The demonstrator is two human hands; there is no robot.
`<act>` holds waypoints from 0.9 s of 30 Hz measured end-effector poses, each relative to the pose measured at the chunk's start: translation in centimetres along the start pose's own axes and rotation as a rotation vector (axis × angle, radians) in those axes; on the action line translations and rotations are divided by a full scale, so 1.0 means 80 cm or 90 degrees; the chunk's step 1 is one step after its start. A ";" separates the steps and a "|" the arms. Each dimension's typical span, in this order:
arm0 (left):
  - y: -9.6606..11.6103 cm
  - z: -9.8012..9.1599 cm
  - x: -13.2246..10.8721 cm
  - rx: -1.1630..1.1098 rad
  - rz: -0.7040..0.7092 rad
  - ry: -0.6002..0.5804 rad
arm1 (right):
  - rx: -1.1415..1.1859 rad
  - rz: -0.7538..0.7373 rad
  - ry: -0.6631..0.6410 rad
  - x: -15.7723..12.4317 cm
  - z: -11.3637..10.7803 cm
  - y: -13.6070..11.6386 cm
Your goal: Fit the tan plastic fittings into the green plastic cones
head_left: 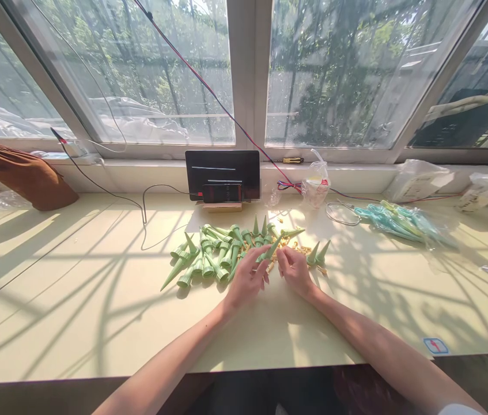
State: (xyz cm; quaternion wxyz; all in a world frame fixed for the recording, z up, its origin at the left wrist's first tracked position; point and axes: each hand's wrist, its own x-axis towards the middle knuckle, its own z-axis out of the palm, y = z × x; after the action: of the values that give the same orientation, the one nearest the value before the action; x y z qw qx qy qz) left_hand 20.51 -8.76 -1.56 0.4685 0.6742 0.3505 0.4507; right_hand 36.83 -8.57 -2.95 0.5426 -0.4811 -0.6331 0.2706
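Observation:
My left hand [249, 276] is closed around a green plastic cone spike [275, 244], whose pointed end sticks up to the right. Close beside it, my right hand [294, 270] has its thumb and fingers pinched together; whatever sits between them is hidden. A pile of similar green cone spikes [209, 262] lies to the left of and behind my left hand, some on their sides. Two more green spikes [318, 253] stand point up just right of my right hand. Small yellowish pieces [302, 249] are scattered behind and around both hands.
A dark tablet [223, 167] with a phone [222, 193] before it leans by the window. A plastic cup [315, 187] in a bag, cables [343, 213], a bag of teal strips [399, 222] and a brown pouch [27, 176] line the back of the pale table [75, 328].

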 end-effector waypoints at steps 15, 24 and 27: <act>0.002 -0.001 -0.001 0.091 0.058 0.016 | 0.000 -0.003 0.014 -0.001 0.001 -0.002; -0.002 0.000 0.000 0.048 -0.022 0.066 | 0.026 -0.015 -0.025 -0.002 0.001 -0.004; -0.002 -0.001 0.001 0.051 -0.031 0.068 | 0.019 -0.019 -0.030 -0.003 0.001 -0.005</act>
State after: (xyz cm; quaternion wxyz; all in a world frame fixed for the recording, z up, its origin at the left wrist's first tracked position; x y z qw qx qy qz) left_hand 20.47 -8.66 -1.66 0.4326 0.6585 0.4093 0.4600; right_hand 36.62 -8.93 -2.69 0.5384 -0.4570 -0.6488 0.2834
